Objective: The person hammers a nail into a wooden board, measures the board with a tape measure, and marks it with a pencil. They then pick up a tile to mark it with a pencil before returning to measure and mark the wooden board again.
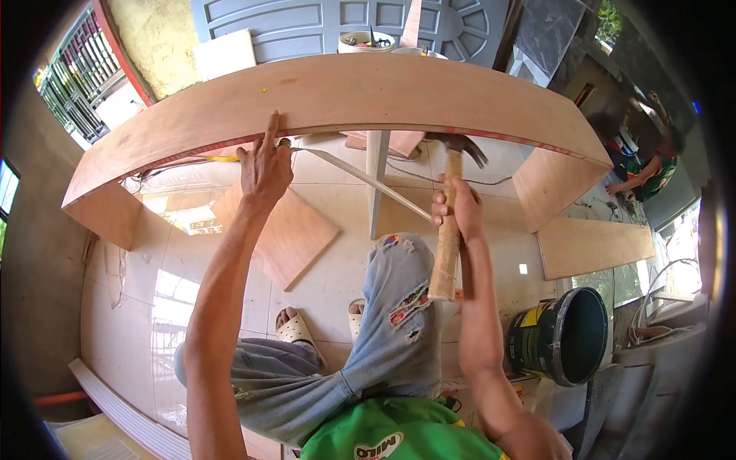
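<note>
A long, slightly curved-looking plywood panel [337, 92] spans the view in front of me, with shorter boards standing down from its two ends. My left hand [266, 172] is at its near edge, index finger stretched over the top face and the other fingers curled at the edge, partly hidden. My right hand [464, 205] is closed round the wooden handle of a claw hammer [445, 261]. The hammer's head is up by the panel's near edge, claw to the right. A thin pale strip [360, 175] slants between my hands, beside an upright board [376, 184].
Loose plywood pieces [295, 238] [594, 247] lie on the tiled floor [307, 314]. A dark bucket [579, 337] lies tipped at the right. White tubs [366, 41] stand behind the panel. A figure in green [655, 172] shows far right, possibly a reflection.
</note>
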`<state>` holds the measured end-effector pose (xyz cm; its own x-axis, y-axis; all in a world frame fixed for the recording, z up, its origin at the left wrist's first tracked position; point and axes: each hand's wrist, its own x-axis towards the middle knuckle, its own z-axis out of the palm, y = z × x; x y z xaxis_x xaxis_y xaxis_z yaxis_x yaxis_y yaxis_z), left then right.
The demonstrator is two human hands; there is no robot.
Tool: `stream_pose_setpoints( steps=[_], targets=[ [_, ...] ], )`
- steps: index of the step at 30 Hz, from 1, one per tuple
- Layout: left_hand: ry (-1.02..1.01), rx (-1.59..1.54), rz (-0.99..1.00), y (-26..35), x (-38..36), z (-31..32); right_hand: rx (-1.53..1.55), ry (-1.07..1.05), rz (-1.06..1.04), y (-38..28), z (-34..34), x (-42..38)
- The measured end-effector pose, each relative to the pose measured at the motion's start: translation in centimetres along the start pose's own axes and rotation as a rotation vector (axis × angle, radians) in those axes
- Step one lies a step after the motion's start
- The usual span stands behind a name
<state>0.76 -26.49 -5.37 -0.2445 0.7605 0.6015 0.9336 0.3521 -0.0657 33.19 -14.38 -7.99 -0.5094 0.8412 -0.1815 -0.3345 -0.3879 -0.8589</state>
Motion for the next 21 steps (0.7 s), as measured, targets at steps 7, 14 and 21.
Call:
stream_pose_setpoints(
  steps=[7, 14, 21],
  targets=[
    [0.041, -0.011, 0.005, 0.0, 0.0, 0.4, -0.093, -0.063, 0.029, -0.7, 1.1, 0.9],
    [-0.002, -0.058, -0.023, -0.5, 0.0, 0.2, -0.128, -0.017, 0.047, 0.3, -2.5, -0.8],
    [-0.286, 0.022, 0.181, -2.3, -1.6, -5.4, -1.178, 0.085, -0.082, 8.2, -17.0, -7.1]
  ],
)
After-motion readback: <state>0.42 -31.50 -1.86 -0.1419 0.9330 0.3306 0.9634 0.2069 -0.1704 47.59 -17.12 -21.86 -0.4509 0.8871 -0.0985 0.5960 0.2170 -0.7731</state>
